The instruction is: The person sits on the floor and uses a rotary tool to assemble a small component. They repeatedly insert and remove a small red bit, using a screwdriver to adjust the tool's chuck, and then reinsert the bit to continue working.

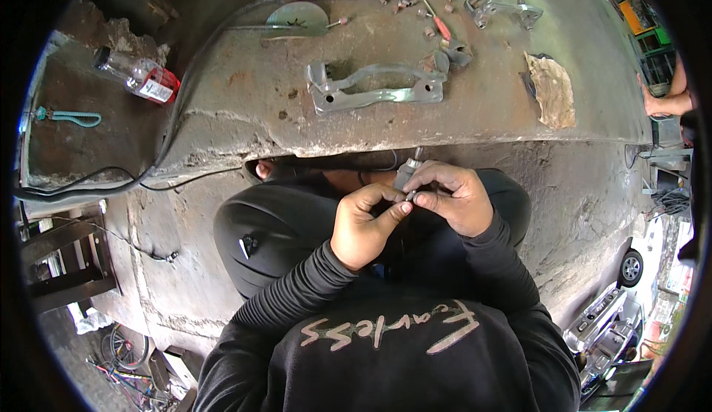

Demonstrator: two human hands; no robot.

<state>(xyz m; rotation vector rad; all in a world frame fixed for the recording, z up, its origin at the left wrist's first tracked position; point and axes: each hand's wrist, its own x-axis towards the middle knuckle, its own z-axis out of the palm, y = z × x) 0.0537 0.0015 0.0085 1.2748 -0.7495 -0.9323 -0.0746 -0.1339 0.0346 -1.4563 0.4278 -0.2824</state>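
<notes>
My left hand and my right hand meet above my lap, thumbs and fingers of each closed in a pinch. A tiny piece shows between the fingertips; its kind is too small to make out. Just behind the fingers is a grey rotary grinder, its narrow metal tip pointing toward the ledge. My right hand is against or close to it and partly covers it. On the concrete ledge beyond the hands lies a metal brake caliper bracket, ground bright along its near side.
A second bracket, a red-handled tool, a clear disc and several small bits lie farther back. Left are a bottle, a black hose and a blue strap. A worn brown sheet lies right; another person's foot shows beyond.
</notes>
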